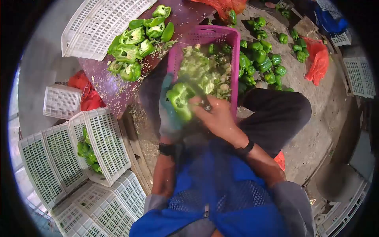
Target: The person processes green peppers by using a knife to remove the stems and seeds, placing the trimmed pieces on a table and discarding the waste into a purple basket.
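Note:
My left hand (169,112), in a green and grey glove, is closed round a cut green pepper (181,100) with its open side facing right. My bare right hand (219,116) grips a small knife (202,96), its blade blurred beside the pepper. Both hands are over the near part of a pink crate (235,75). Inside the crate lie pale green pepper cores and scraps (205,75). Cut green peppers (132,49) are heaped on the purple table at the upper left, among scattered seeds.
A white crate (106,23) lies at the table's upper left. More white crates (43,158) stand at the lower left, one with peppers inside. Whole green peppers (262,59) cover the floor right of the pink crate, near a red net bag (317,63).

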{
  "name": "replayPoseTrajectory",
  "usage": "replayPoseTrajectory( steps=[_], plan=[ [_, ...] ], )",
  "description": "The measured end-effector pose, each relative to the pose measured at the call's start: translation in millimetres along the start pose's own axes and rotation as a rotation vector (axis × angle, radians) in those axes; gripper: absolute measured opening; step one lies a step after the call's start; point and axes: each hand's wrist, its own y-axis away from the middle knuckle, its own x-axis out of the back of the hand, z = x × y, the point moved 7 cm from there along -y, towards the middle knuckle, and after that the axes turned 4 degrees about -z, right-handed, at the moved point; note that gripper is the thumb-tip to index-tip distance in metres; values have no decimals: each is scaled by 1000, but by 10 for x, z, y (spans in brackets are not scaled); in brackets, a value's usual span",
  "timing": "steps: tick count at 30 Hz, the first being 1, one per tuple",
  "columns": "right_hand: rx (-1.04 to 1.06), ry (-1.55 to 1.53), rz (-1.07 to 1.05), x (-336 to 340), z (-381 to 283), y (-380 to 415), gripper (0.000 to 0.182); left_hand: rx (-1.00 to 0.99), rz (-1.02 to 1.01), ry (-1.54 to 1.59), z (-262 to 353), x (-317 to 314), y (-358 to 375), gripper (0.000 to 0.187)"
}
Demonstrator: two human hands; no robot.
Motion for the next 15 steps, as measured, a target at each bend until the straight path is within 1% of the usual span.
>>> replayPoseTrajectory(
  steps=[2,3,5,6,7,8,10,13,15],
  plan=[
    [6,122,45,-3,-10,8,21,26,-28,216,-46,-118,21,71],
    [-24,73,64,-8,22,4,22,32,-27,-117,-71,-70,-22,64],
    [-81,-24,98,-1,103,-20,24,71,-19,-257,-136,-51,34,59],
    [-92,-12,82,7,138,-48,24,88,-13,-328,-141,-64,61,57],
    [-102,-2,66,21,174,-91,25,133,45,-174,-179,-45,82,54],
    [-114,7,51,23,199,-114,26,107,42,-184,-203,-18,103,55],
    [-256,-45,-43,-25,275,-113,28,58,32,-198,-290,40,138,59],
    [-410,-75,-130,-23,292,-84,30,15,49,-267,-325,88,199,56],
    [-481,-84,-171,-42,246,-65,30,-74,54,-423,-251,100,211,54]
  ],
)
